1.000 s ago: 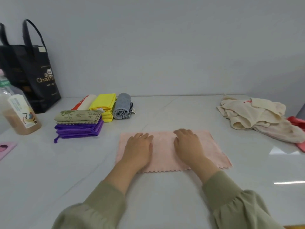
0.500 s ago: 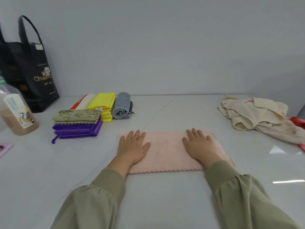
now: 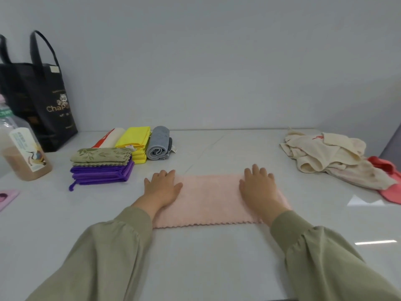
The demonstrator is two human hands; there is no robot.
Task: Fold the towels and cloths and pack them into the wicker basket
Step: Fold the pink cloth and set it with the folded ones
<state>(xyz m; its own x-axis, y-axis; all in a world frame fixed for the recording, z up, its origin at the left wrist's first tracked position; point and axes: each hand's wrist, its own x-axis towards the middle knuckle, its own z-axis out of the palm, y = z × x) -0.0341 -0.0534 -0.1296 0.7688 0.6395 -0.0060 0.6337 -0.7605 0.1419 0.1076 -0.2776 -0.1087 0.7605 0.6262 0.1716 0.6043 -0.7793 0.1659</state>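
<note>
Left hand [image 3: 162, 189]: palm down, fingers straight and slightly spread, pressing flat on the left end of the pink cloth [image 3: 210, 200]. Grip not closed on anything. Fingertips reach the cloth's far edge.

Right hand [image 3: 259, 187]: same posture on the right end of the cloth, palm down, fingers straight. Grip likewise apart, nothing pinched. Both hands lie well apart, with a bare stretch of cloth between them.

Pink cloth: lies flat on the white table [image 3: 217, 257], directly in front of the person, as a wide low rectangle. Scalloped edge runs along the near side. Olive-green sleeves [image 3: 112, 253] cover both forearms to the wrist.

Left of the cloth, near: folded purple cloth stack [image 3: 102, 174] with a green leaf-patterned cloth [image 3: 101, 156] folded on top. Behind these, side by side: a cream cloth with a red stripe [image 3: 109, 139], folded yellow cloths [image 3: 135, 140], a rolled grey towel [image 3: 158, 143].

Far right: crumpled heap of cream cloths [image 3: 321, 153], unfolded, lying partly over a coral-red cloth [image 3: 390, 192] at the frame edge.

Far left: black tote bag [image 3: 45, 105] upright against the wall; in front of it a clear bottle [image 3: 23, 155] holding brown liquid.
</note>
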